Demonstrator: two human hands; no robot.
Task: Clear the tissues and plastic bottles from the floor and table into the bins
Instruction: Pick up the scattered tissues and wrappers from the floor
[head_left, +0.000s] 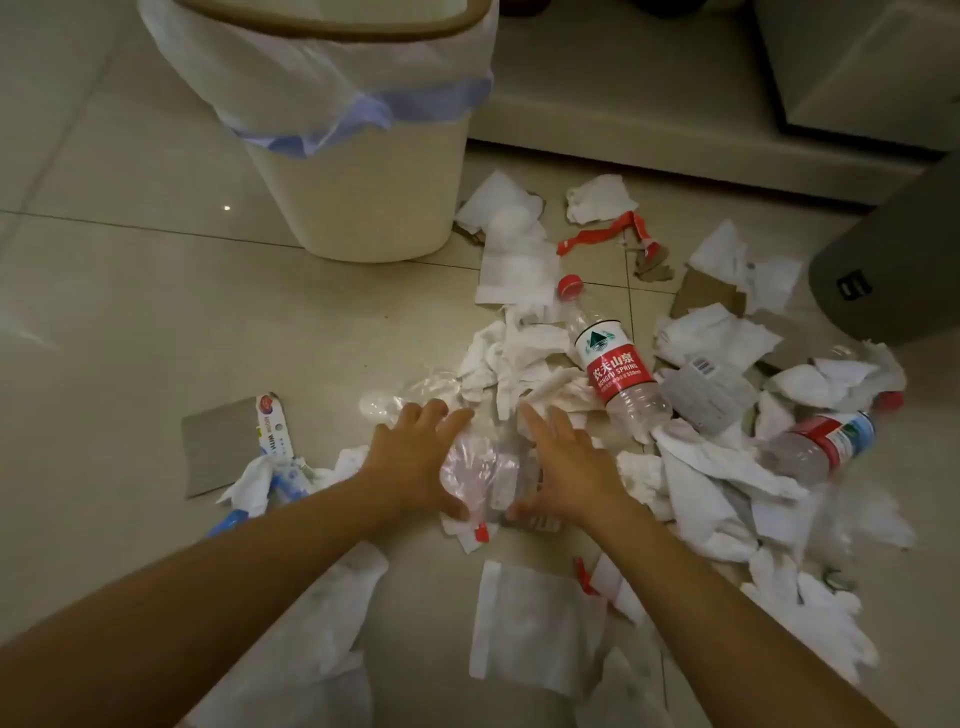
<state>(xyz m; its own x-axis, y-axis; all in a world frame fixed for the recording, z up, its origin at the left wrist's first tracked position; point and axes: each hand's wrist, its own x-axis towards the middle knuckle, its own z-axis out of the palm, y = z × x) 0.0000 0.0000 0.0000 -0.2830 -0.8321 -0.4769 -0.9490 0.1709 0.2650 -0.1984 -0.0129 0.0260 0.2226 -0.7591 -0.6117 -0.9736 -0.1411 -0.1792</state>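
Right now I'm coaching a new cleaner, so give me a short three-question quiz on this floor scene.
1. True or false: the cream bin has a bag liner fitted.
2. What lies between the left hand and the right hand? A) a crumpled clear plastic bottle B) a cardboard scrap C) a red cap
3. What colour is the cap of the Nongfu Spring bottle lying on the tissues?

Key: 1 true; 2 A, the crumpled clear bottle; 3 red.
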